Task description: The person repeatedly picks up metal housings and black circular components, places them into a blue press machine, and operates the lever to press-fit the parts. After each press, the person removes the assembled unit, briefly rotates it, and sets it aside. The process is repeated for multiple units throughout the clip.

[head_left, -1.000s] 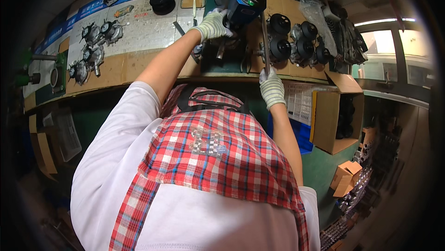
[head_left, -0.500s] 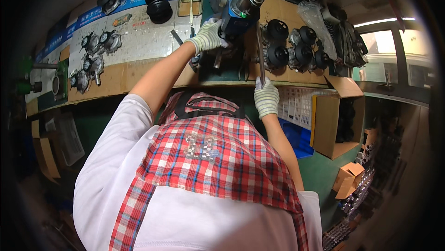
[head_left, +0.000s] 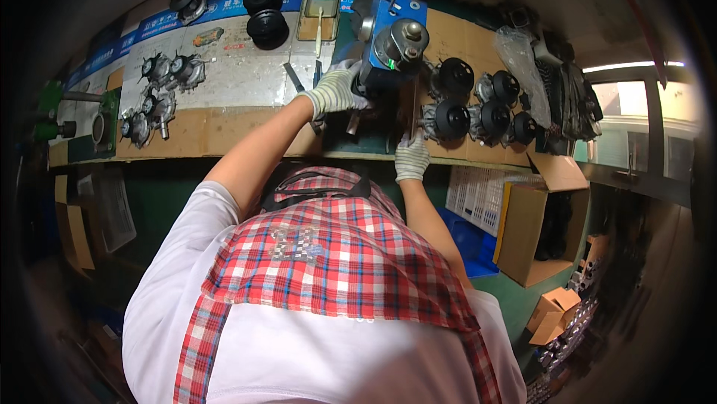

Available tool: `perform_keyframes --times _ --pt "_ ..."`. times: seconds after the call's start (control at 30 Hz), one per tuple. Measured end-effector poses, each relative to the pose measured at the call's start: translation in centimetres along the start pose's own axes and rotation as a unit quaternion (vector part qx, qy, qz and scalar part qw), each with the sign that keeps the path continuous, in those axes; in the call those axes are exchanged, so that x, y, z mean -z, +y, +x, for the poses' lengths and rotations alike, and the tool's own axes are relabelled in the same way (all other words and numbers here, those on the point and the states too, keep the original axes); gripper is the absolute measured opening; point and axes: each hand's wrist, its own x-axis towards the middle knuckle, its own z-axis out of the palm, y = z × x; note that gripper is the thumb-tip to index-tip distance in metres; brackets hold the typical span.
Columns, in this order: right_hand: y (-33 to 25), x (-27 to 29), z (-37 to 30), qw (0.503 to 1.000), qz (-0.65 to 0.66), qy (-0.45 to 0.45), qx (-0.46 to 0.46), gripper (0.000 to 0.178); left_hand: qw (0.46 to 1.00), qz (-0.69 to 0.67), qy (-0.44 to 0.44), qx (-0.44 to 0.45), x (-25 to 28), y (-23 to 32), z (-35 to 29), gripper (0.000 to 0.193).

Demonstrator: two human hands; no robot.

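A blue arbor press [head_left: 409,14] with a round metal boss stands at the far edge of the workbench. My left hand [head_left: 334,93], in a striped knit glove, reaches in below the press head. Its fingers are curled, and their tips are hidden by the press. A short metal tube [head_left: 353,122] sticks out toward me just beside that hand; what it belongs to lies in shadow. My right hand [head_left: 412,159], gloved alike, is closed round the near end of the long press lever [head_left: 414,109], at the bench's front edge.
Right of the lever stand several metal pumps with black pulleys [head_left: 452,119]. Several bare pump bodies [head_left: 184,70] sit at left. Black pulleys [head_left: 267,28] and a brush in a tray [head_left: 320,22] lie behind. An open carton [head_left: 523,232] is below right, near a white crate [head_left: 484,199].
My right hand has swung the lever's near end to the left. My left hand stays at the press. The whole view has shifted slightly.
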Motion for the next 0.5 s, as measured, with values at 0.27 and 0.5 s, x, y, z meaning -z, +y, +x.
perform_keyframes --times 0.27,0.5 --pt "0.0 -0.6 1.5 1.000 0.002 -0.027 -0.009 0.049 0.926 -0.371 0.070 0.017 -2.9 -3.7 -0.6 0.072" --pt "-0.1 9.6 -5.4 0.986 0.070 -0.147 0.044 0.052 0.901 -0.425 0.016 0.087 -4.9 -4.2 3.0 0.076"
